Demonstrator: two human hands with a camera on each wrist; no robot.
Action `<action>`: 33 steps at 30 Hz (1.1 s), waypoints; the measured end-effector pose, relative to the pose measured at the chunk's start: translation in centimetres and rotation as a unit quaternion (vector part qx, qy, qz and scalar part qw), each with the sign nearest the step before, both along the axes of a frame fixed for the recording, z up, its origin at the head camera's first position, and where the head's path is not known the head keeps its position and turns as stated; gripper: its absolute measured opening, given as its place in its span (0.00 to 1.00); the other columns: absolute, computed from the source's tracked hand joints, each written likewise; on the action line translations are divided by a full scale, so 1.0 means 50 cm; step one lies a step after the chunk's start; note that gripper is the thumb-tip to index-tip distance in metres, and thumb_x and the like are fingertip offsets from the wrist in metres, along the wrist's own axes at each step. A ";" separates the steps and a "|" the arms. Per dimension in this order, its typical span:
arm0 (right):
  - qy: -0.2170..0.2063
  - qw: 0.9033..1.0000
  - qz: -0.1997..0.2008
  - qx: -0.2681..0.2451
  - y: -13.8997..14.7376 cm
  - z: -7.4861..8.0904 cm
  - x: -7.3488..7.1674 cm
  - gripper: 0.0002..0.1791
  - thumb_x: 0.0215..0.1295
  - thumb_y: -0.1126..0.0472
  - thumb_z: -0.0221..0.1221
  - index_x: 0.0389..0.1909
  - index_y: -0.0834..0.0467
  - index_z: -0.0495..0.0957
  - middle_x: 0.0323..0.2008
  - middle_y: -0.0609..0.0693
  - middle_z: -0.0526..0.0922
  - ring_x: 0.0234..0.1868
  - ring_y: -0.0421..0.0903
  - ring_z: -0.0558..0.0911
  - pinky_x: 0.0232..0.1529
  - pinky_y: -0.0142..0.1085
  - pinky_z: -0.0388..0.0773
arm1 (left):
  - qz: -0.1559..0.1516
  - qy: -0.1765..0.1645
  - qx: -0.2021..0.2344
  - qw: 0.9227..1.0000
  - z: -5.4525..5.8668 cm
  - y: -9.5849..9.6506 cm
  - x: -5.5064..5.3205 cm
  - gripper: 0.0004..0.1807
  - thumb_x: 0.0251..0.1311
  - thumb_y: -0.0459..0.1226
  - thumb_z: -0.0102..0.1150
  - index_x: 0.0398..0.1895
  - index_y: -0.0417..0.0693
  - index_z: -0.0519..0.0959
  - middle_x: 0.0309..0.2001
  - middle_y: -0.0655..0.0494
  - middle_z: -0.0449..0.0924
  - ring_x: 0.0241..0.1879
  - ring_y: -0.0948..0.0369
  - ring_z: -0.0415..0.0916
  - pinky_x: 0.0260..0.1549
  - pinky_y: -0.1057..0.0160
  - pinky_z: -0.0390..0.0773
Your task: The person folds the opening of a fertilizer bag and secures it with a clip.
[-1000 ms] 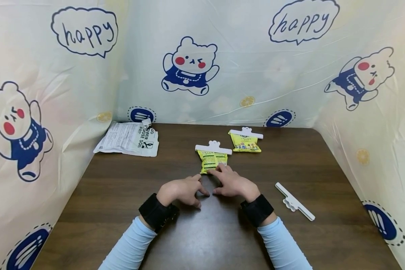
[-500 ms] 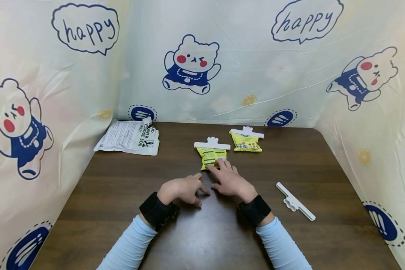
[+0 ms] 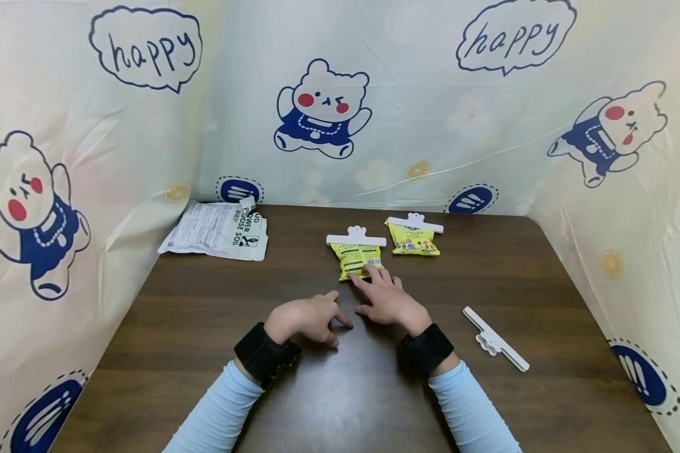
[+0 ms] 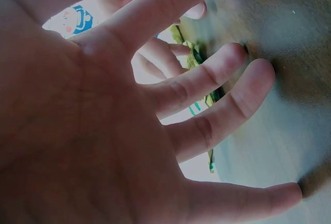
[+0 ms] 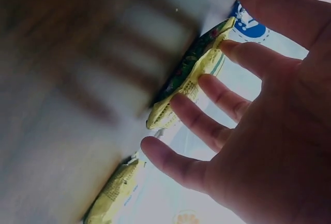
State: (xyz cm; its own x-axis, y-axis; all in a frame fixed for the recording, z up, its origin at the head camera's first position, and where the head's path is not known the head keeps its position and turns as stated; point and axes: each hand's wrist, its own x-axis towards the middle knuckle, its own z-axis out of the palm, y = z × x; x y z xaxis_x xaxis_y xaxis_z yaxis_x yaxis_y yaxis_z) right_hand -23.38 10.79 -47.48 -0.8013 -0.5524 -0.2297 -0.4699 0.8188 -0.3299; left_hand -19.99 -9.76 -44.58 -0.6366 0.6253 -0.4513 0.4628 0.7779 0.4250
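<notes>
A small yellow-green snack packet [image 3: 356, 259] lies on the table with a white sealing clip [image 3: 356, 237] across its far end. My right hand [image 3: 388, 297] touches the packet's near edge with outstretched fingertips; in the right wrist view those fingers [image 5: 196, 118] are spread against the yellow packet [image 5: 207, 63]. To its left, my left hand [image 3: 308, 318] rests on the wooden table, its fingers spread and holding nothing. The left wrist view shows its fingertips [image 4: 258, 79] down on the tabletop.
Farther right lies a second yellow packet [image 3: 413, 240] with its own white clip [image 3: 415, 223]. A loose white clip [image 3: 495, 338] is on the table to the right of my right hand. At the back left lies a white printed bag [image 3: 218, 231]. Patterned curtains surround the table.
The right hand has pushed the near packet and its clip a little farther away across the table. My left hand has stayed in place.
</notes>
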 end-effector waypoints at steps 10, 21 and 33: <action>-0.015 1.000 -0.012 -0.004 -0.008 -0.014 -0.019 0.41 0.75 0.50 0.62 0.83 0.47 0.55 0.81 0.63 0.49 0.79 0.66 0.50 0.72 0.72 0.56 | -0.002 -0.011 0.004 1.000 -0.008 0.003 0.008 0.22 0.63 0.41 0.73 0.62 0.59 0.86 0.51 0.52 0.68 0.49 0.55 0.71 0.50 0.53 0.77; -0.009 1.000 -0.018 0.001 -0.012 -0.016 -0.063 0.40 0.78 0.50 0.59 0.84 0.48 0.53 0.83 0.62 0.45 0.81 0.64 0.47 0.71 0.71 0.57 | 0.001 -0.004 0.020 1.000 -0.012 0.006 0.001 0.23 0.62 0.41 0.74 0.62 0.59 0.86 0.51 0.53 0.69 0.48 0.56 0.72 0.50 0.54 0.78; -0.024 1.000 -0.017 0.006 -0.013 -0.011 -0.103 0.40 0.78 0.50 0.58 0.84 0.50 0.52 0.84 0.62 0.43 0.82 0.64 0.44 0.71 0.73 0.55 | 0.004 -0.011 0.028 1.000 -0.009 0.005 0.000 0.23 0.63 0.40 0.73 0.62 0.58 0.85 0.52 0.52 0.68 0.50 0.56 0.72 0.52 0.53 0.78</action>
